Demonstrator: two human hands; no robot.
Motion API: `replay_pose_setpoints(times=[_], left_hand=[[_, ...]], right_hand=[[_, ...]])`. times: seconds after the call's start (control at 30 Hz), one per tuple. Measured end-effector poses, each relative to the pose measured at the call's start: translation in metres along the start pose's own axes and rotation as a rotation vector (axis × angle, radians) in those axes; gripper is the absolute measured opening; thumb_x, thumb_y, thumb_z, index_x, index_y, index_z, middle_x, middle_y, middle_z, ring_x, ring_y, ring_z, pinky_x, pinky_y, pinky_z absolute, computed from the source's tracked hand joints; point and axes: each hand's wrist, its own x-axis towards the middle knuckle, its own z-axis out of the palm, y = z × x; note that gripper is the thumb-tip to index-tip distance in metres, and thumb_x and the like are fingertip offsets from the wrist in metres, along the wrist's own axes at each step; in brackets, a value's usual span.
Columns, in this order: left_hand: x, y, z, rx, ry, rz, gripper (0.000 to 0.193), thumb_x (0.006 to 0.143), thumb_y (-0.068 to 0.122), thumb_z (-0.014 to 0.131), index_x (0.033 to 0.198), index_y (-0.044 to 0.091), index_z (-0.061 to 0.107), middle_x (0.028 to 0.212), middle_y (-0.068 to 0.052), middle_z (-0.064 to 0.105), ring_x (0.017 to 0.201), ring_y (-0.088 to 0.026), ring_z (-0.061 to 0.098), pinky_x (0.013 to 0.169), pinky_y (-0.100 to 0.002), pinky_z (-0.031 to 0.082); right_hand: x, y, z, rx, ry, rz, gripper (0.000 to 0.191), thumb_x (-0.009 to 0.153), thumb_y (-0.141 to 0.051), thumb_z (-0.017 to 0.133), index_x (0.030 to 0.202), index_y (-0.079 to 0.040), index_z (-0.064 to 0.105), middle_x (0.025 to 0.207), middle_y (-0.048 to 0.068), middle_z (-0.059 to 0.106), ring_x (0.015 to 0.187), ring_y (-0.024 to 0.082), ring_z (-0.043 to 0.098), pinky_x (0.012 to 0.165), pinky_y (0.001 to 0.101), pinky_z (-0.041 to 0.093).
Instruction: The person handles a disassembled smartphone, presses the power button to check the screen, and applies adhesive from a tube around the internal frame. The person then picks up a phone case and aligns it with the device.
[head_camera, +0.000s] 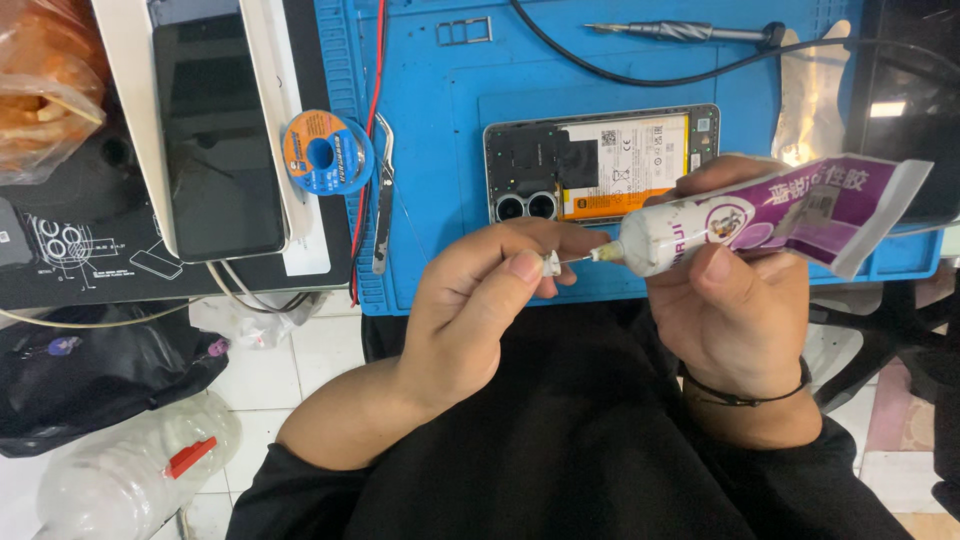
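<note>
Hidden bits first: our right hand covers the underside of the glue tube, and its crimped tail runs near the right frame edge over a dark monitor-like shape we can't make out. The small white cap is mostly buried under our left thumb and forefinger, so only its end shows. The thin needle nozzle between cap and tube is barely resolvable; we can't tell if the cap touches its tip or sits just off it. Grip: our left hand is pinched closed on the cap, other fingers curled in. The right hand is wrapped around the tube's white front end, thumb on top, clenched firmly. Both hands sit just in front of the near edge of the blue work mat, above our lap in dark clothing. The opened phone, back off with battery and camera lenses exposed, lies on the mat right behind our fingers, partly blocked by them. Left of it are tweezers, a solder wick spool and a dark tablet. Free room is mainly the bare mat strip left of the phone; a black cable and a screwdriver crowd the far edge.
</note>
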Motion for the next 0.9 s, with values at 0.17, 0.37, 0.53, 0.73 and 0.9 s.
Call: replay_pose_setpoints(times=[0.17,0.37,0.53,0.73,0.9], left_hand=[[0.003,0.006,0.002,0.099,-0.002,0.020,0.027,0.117,0.015,0.047,0.124,-0.004,0.066,0.128,-0.012,0.071,0.095,-0.009,0.060,0.090,-0.027,0.053],[0.008,0.021,0.008,0.335,0.036,-0.101,0.022,0.106,0.009,0.056,0.118,-0.002,0.071,0.104,-0.013,0.070,0.080,-0.013,0.058,0.075,-0.029,0.048],[0.014,0.029,0.011,0.643,-0.026,0.214,0.017,0.104,0.010,0.058,0.112,-0.003,0.067,0.116,-0.013,0.073,0.108,-0.028,0.070,0.099,-0.038,0.053],[0.028,0.039,0.013,1.047,0.064,0.493,0.026,0.099,0.016,0.078,0.121,0.004,0.068,0.131,-0.012,0.071,0.117,-0.030,0.065,0.104,-0.037,0.051],[0.024,0.040,0.006,1.065,0.339,0.534,0.041,0.085,0.008,0.083,0.119,-0.006,0.063,0.123,-0.022,0.066,0.114,-0.034,0.063,0.101,-0.042,0.050]], right_hand=[[-0.001,0.000,-0.005,-0.104,0.020,-0.073,0.043,0.100,-0.011,0.084,0.126,0.003,0.054,0.112,0.013,0.064,0.107,0.022,0.070,0.100,0.0359,0.058],[0.002,-0.012,-0.004,-0.473,-0.043,-0.149,0.046,0.095,-0.012,0.085,0.127,0.000,0.055,0.110,0.016,0.071,0.098,0.021,0.074,0.090,0.0300,0.062],[0.004,-0.014,-0.004,-0.423,0.013,-0.117,0.044,0.095,-0.013,0.086,0.123,0.006,0.058,0.107,0.016,0.069,0.097,0.021,0.072,0.090,0.0312,0.061],[0.024,-0.034,0.012,-0.472,-0.019,-0.040,0.036,0.089,-0.014,0.076,0.117,0.002,0.059,0.104,0.015,0.072,0.093,0.023,0.075,0.082,0.0378,0.066],[0.101,-0.071,0.020,-0.728,-0.153,-0.053,0.026,0.104,-0.012,0.073,0.120,0.004,0.059,0.103,0.014,0.071,0.095,0.023,0.074,0.087,0.0372,0.063]])
